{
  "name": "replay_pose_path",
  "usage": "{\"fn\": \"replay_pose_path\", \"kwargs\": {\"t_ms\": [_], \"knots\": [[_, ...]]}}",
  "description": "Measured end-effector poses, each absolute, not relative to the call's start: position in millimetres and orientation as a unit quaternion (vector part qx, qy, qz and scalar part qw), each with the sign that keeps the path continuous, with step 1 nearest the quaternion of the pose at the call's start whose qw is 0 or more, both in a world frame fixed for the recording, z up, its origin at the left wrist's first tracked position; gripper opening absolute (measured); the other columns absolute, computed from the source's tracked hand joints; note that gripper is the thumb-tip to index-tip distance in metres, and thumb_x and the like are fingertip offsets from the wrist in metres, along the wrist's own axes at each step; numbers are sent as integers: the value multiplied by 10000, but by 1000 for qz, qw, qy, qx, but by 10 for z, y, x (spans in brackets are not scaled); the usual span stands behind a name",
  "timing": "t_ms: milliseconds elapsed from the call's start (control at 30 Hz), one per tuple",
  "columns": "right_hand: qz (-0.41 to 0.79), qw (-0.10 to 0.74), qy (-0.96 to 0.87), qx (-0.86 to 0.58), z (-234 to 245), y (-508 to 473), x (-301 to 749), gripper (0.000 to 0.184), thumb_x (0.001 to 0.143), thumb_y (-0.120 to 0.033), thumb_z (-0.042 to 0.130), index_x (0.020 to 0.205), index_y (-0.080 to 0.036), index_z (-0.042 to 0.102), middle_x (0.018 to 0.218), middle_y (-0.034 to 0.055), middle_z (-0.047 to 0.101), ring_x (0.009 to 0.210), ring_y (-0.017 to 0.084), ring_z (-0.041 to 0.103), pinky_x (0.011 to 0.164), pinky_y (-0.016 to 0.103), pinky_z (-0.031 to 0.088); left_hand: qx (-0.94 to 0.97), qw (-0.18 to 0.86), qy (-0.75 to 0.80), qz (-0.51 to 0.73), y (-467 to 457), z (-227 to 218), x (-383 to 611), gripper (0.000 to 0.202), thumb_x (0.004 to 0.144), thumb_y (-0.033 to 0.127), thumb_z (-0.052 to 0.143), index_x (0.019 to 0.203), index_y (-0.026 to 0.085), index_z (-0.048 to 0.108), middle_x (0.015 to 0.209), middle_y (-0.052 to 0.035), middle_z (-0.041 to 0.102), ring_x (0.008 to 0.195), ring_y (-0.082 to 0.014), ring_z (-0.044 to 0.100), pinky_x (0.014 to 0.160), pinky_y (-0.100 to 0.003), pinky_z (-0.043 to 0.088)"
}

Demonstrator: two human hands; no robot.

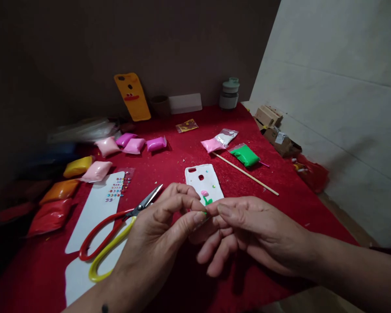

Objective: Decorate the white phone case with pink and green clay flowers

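Above the lower end of a white phone case [211, 178], my left hand [174, 217] pinches a tiny bit of green clay [205, 212] between thumb and forefinger. My right hand [247, 226] meets it from the other side, thumb and forefinger closed at the same bit, its other fingers loosely curled below. The case lies flat, with a pink clay flower [204, 193] on a green clay stem [208, 201] and a few small gems. My hands hide its lower part. Scissors [130, 213] with one red and one yellow handle lie partly behind my left hand.
Several clay packets lie on the red cloth at left, including an orange one [60, 191]. A green clay packet [246, 155] and a wooden stick [246, 173] lie at right. White boards [80, 226] lie near the scissors. A yellow phone case [133, 98] and a jar [229, 93] stand behind.
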State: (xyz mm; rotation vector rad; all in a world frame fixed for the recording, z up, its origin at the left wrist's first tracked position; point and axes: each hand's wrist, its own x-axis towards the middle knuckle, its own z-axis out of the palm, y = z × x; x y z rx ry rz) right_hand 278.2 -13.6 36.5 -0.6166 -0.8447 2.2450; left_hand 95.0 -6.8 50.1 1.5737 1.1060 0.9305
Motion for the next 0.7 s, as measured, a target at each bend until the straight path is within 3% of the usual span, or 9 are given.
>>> {"fn": "replay_pose_path", "kwargs": {"t_ms": [300,400,600,700], "knots": [[845,297,-308,-320,357,-116,2766,312,833,-373,645,844,-61,651,766,111,694,503,133,668,452,201,514,728,378,414,394,-90,446,980,202,875,123,575,867,265,718,880,-8,591,854,-135,593,743,-226,473],[835,300,-313,-338,348,-100,2765,288,803,-356,686,784,-72,638,723,98,702,459,124,652,404,179,496,727,387,396,405,-94,436,981,270,859,90,587,920,311,730,897,-1,608,863,-131,600,727,-209,481],[828,335,-301,-335,363,-55,2799,211,815,-294,651,782,-86,644,648,93,703,465,150,664,365,184,510,518,607,432,419,-21,400,956,126,845,211,649,876,251,764,971,-22,689,924,-167,628,820,-242,489],[819,362,-303,-325,369,-25,2835,185,817,-263,632,795,-80,657,647,99,706,475,151,668,366,179,514,376,712,413,426,31,389,951,124,810,221,680,880,168,767,815,-54,710,743,-144,633,695,-230,504]]}}
